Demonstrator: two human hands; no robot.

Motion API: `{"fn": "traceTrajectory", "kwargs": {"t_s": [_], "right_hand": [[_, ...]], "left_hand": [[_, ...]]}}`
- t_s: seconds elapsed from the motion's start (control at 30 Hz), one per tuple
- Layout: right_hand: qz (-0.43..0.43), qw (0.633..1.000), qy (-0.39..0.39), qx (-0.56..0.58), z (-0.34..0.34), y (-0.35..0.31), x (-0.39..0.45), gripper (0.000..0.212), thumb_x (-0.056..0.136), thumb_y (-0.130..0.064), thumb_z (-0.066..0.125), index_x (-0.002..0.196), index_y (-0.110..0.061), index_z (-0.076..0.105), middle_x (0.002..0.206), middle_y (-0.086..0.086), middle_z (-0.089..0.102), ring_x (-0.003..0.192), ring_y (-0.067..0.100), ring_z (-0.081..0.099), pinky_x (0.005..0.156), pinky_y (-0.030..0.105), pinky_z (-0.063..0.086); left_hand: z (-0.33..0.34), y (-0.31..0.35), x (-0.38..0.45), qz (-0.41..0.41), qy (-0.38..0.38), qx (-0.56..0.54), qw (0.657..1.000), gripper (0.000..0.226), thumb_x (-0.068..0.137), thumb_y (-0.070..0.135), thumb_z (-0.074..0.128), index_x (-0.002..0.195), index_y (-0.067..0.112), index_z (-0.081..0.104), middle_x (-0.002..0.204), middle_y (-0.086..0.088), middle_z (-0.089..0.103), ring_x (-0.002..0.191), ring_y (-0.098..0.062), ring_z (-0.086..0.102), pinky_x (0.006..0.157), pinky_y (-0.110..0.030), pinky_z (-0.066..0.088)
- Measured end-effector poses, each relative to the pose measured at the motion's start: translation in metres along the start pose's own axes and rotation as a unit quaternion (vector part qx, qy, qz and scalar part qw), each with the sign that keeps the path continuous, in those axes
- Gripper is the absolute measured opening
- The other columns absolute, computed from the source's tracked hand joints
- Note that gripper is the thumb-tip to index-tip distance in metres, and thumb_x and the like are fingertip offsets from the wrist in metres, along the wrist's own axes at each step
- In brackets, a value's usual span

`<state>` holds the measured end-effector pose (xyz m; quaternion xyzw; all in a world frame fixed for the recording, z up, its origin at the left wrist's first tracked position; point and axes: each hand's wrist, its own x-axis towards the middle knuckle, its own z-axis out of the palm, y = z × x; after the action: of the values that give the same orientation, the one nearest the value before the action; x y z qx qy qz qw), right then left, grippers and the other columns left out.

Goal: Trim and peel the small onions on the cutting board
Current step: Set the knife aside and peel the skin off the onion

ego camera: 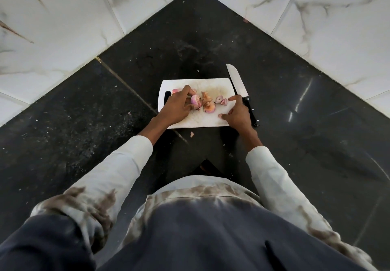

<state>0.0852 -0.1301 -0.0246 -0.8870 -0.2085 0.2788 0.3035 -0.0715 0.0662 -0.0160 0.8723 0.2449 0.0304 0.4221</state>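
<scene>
Onions [199,101] lie along the board [211,84]; left hand [177,107] grips one, half hiding it. Right hand [237,112], fingers spread, covers the knife [237,81] handle.

Both arms reach from the lower corners of the frame toward its centre, in pale sleeves pushed back to leave the wrists bare. The left hand [176,107], just left of centre, lies palm down with its fingers [190,92] curled inward as if pinching something beneath them; the grasp itself is hidden. The right hand [237,112], just right of centre, is spread and empty, forefinger pointing toward the left hand, thumb stretched out along the lower side.
</scene>
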Motion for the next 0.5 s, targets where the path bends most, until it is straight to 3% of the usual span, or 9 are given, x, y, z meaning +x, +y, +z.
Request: {"fn": "traceTrajectory", "kwargs": {"t_s": [0.13,0.2,0.27,0.33,0.4,0.47,0.5], "right_hand": [[0.005,1.000,-0.008,-0.014,-0.008,-0.023,0.007,0.063,0.085,-0.008,0.081,0.133,-0.019,0.042,0.095,0.004,0.062,0.086,0.024,0.066,0.068,0.038,0.053],[-0.037,0.999,0.011,0.002,-0.008,-0.039,0.006,0.047,0.088,-0.014,0.076,0.126,-0.020,0.050,0.086,0.000,0.061,0.076,0.018,0.062,0.060,0.032,0.046],[-0.088,0.996,0.022,0.019,-0.004,-0.055,0.007,0.033,0.090,-0.027,0.077,0.117,-0.022,0.060,0.089,-0.003,0.064,0.077,0.013,0.062,0.063,0.029,0.047],[-0.120,0.992,0.009,0.036,0.002,-0.068,0.007,0.032,0.091,-0.040,0.079,0.114,-0.023,0.066,0.098,-0.004,0.067,0.082,0.008,0.066,0.063,0.022,0.050],[-0.121,0.989,-0.022,0.079,0.005,-0.078,0.003,0.033,0.094,-0.040,0.078,0.118,-0.020,0.067,0.101,-0.005,0.068,0.072,0.006,0.071,0.055,0.019,0.056],[-0.115,0.984,-0.049,0.130,0.008,-0.081,-0.001,0.031,0.097,-0.039,0.076,0.120,-0.019,0.067,0.101,-0.004,0.073,0.067,0.002,0.074,0.059,0.027,0.064],[-0.114,0.981,-0.055,0.146,0.009,-0.080,-0.001,0.031,0.097,-0.041,0.075,0.120,-0.021,0.068,0.102,-0.003,0.075,0.069,0.002,0.075,0.063,0.031,0.066]], "left_hand": [[-0.002,0.007,0.000,-0.003,0.005,0.016,1.000,0.031,0.095,0.018,0.073,0.119,0.026,0.055,0.123,0.008,0.071,0.113,-0.015,0.073,0.099,-0.045,0.060],[-0.002,0.012,0.001,-0.002,0.009,0.023,1.000,0.030,0.094,0.024,0.075,0.117,0.029,0.056,0.120,0.011,0.071,0.109,-0.014,0.072,0.095,-0.046,0.061],[-0.002,0.014,0.003,-0.005,0.021,0.017,1.000,0.029,0.092,0.033,0.076,0.113,0.033,0.056,0.114,0.011,0.073,0.103,-0.014,0.072,0.091,-0.046,0.062],[-0.001,0.018,0.005,-0.010,0.041,-0.010,0.999,0.028,0.094,0.038,0.078,0.112,0.033,0.057,0.113,0.010,0.074,0.102,-0.012,0.072,0.090,-0.038,0.062],[-0.002,0.024,0.006,-0.010,0.062,-0.040,0.997,0.032,0.092,0.030,0.083,0.115,0.027,0.060,0.119,0.009,0.074,0.103,-0.005,0.071,0.089,-0.019,0.057],[-0.005,0.028,0.005,-0.007,0.075,-0.061,0.995,0.038,0.089,0.021,0.087,0.118,0.022,0.061,0.123,0.010,0.072,0.101,0.000,0.070,0.084,-0.004,0.052],[-0.007,0.030,0.005,-0.006,0.079,-0.070,0.994,0.040,0.089,0.018,0.087,0.119,0.021,0.061,0.125,0.009,0.072,0.101,-0.002,0.071,0.086,-0.007,0.054]]}}
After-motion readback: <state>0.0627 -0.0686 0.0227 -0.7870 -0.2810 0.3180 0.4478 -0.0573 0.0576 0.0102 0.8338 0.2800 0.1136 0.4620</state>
